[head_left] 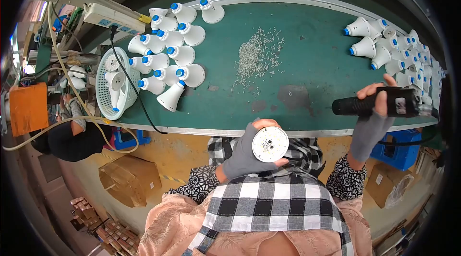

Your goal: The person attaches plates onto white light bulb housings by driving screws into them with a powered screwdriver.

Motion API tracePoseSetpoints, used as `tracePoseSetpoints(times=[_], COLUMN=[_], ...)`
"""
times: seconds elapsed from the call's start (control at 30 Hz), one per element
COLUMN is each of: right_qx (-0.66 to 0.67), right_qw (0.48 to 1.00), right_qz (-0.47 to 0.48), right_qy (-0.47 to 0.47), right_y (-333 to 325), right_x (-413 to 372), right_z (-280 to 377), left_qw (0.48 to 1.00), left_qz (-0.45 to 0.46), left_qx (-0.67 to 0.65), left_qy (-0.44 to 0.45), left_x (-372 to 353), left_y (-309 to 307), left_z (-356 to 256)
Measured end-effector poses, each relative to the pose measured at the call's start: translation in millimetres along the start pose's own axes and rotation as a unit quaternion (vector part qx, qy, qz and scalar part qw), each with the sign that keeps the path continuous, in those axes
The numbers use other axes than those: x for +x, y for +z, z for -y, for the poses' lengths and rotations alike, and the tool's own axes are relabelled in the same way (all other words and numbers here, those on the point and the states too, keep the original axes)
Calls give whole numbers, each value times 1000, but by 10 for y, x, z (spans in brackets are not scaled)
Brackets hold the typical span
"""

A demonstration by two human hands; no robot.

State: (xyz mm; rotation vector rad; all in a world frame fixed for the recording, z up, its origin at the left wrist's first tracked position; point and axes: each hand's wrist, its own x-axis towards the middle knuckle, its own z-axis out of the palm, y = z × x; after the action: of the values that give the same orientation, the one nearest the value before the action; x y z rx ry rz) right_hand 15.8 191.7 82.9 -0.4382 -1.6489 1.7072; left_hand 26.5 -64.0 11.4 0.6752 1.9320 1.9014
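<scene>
My left hand (245,153), in a grey fingerless glove, grips an LED bulb (270,144) near the table's front edge. Its round white circuit board faces up, and the bulb's body is hidden below. In my right hand (377,107), also gloved, a black electric screwdriver (355,106) lies level over the table's right side. The screwdriver's thin bit points left, apart from the bulb. Beyond my left hand, a loose pile of small screws (254,54) is spread on the green tabletop (216,105).
Several white bulb housings with blue caps (182,55) stand at the left, and more (382,57) crowd the right. A pale basket (132,95) holds bulb parts beside a black cable (126,69). Above it is a power strip (115,18). Another person (72,136) sits at far left.
</scene>
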Motion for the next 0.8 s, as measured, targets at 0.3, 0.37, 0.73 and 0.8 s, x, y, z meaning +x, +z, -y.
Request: tracePoseSetpoints(times=[0.3, 0.37, 0.73, 0.8], right_qx=[-89, -85, -84, -101], right_qw=[996, 996, 984, 959], right_qz=[-8, -11, 52, 122], right_qy=[-19, -14, 149, 234], right_y=[44, 48, -27, -34], right_x=[-101, -53, 193, 242], right_z=[-335, -364, -752, -751], left_qw=[994, 993, 977, 972], left_qz=[-44, -68, -203, -216], left_qx=[73, 19, 61, 84], left_qy=[-64, -99, 3, 31], left_x=[119, 165, 287, 260], left_y=[-62, -93, -323, -380], left_z=[-114, -158, -184, -139])
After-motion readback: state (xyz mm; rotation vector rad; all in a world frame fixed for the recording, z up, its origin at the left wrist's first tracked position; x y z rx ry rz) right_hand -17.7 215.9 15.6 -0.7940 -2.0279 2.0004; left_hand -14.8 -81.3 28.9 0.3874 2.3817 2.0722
